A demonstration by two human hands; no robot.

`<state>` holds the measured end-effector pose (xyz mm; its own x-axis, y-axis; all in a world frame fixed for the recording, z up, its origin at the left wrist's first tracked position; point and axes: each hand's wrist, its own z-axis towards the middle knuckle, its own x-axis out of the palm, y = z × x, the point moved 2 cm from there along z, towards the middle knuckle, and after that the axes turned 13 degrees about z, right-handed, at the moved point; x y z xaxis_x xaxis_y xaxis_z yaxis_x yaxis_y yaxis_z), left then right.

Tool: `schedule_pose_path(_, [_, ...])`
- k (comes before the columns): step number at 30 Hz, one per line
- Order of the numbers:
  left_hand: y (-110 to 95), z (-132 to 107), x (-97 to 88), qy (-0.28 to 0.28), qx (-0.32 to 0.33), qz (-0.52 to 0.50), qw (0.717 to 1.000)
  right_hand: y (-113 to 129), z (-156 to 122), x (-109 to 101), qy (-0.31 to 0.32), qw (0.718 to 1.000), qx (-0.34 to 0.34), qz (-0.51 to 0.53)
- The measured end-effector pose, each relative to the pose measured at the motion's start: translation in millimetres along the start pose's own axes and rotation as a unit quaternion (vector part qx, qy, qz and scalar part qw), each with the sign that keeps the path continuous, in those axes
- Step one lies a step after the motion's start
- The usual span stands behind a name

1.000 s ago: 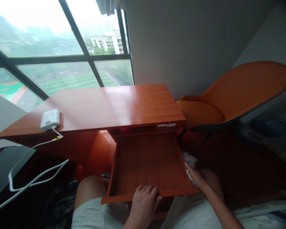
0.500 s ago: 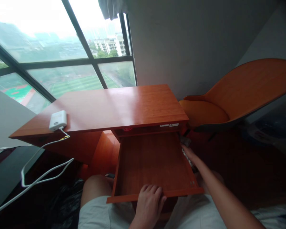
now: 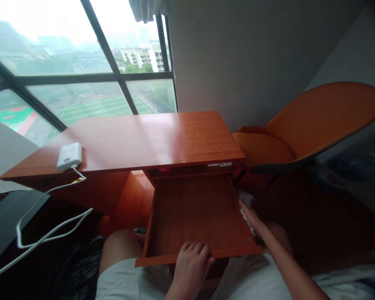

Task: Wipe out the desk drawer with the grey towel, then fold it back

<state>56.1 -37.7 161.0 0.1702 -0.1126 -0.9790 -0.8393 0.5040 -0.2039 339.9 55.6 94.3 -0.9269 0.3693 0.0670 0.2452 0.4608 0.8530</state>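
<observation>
A wooden drawer (image 3: 200, 212) is pulled out of the desk towards me, with a bare bottom. My left hand (image 3: 192, 264) grips the top edge of its front panel, fingers over the inside and thumb along the rim. My right hand (image 3: 251, 214) is down along the outside of the drawer's right wall. A crumpled greyish cloth (image 3: 246, 198) pokes out beyond its fingers, and a pale patterned bit shows between the hand and the wall. The right fingertips are partly hidden by the cloth and shade.
On the desk top (image 3: 150, 139) lies a white power bank (image 3: 69, 156) with a white cable (image 3: 50, 239) hanging towards me. An orange chair (image 3: 318, 125) stands at the right by the wall. A black plastic bag (image 3: 78, 262) is on the floor at left. My knees flank the drawer.
My right hand has slid back towards me along the outside of the drawer, with more of the cloth showing. The left hand keeps its grip. The view has shifted slightly.
</observation>
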Motion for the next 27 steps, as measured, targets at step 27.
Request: schedule_pose_path(27, [24.2, 56.1, -23.6, 0.011, -0.003, 0.070, 0.997, -32.7, -63.4, -16.2, -0.253, 0.962, -0.097, -0.024])
